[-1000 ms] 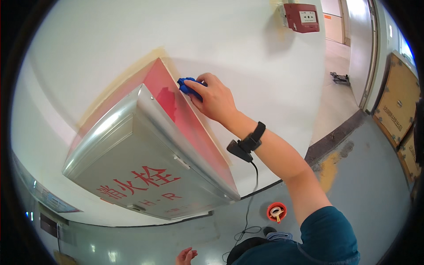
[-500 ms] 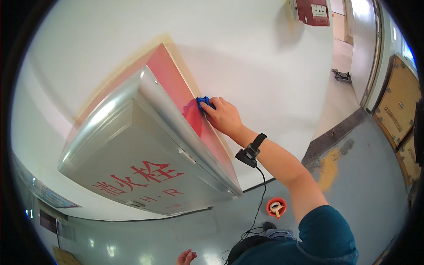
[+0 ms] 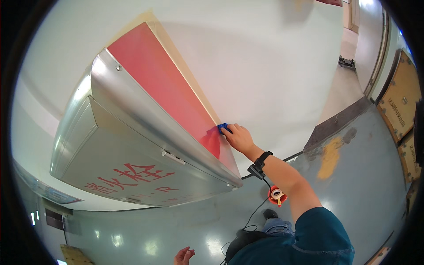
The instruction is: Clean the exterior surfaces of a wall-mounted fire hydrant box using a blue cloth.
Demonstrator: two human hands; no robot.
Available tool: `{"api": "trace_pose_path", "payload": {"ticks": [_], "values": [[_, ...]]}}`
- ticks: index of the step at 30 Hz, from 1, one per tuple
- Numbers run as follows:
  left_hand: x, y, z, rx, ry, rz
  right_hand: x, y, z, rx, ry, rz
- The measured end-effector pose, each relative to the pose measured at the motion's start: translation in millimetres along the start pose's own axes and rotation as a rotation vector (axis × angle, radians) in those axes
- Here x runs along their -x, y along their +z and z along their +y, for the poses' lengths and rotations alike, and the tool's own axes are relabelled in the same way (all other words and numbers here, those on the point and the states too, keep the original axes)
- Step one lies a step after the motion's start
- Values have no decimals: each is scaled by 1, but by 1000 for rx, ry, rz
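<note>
My right hand is closed on a crumpled blue cloth. It presses the cloth to the red side of a silver wall cabinet, by the edge where that side meets the white wall. A darker reflection of hand and cloth shows in the red surface beside them. Beige masking tape runs along the wall beside the red side. Low at the bottom edge, my left hand hangs with its fingers loosely bent and apart, nothing visible in it; part of it is cut off.
A red-orange container with tape rolls stands on the grey floor near my foot. A black cable runs down from my right wrist strap. Brown boards lean at the far right, near a doorway.
My right hand and the cloth have moved down along the red side toward its lower end. The view has shifted, so more of the red side shows. My left hand stays low.
</note>
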State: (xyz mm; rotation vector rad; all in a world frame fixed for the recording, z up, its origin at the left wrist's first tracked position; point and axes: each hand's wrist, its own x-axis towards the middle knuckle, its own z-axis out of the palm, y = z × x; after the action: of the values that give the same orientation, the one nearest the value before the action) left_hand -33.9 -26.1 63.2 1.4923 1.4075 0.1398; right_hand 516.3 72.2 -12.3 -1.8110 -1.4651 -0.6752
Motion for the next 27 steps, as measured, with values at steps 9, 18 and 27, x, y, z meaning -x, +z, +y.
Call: {"api": "trace_pose_path", "payload": {"ticks": [9, 18, 27], "values": [[6, 4, 14, -64, -50, 2, 65, 41, 17, 18, 87, -204], [-5, -13, 3, -53, 65, -32, -6, -78, -6, -293, 293, 49], [-21, -14, -8, 14, 134, -39, -207, -247, -86, -1064, 96, 426]]}}
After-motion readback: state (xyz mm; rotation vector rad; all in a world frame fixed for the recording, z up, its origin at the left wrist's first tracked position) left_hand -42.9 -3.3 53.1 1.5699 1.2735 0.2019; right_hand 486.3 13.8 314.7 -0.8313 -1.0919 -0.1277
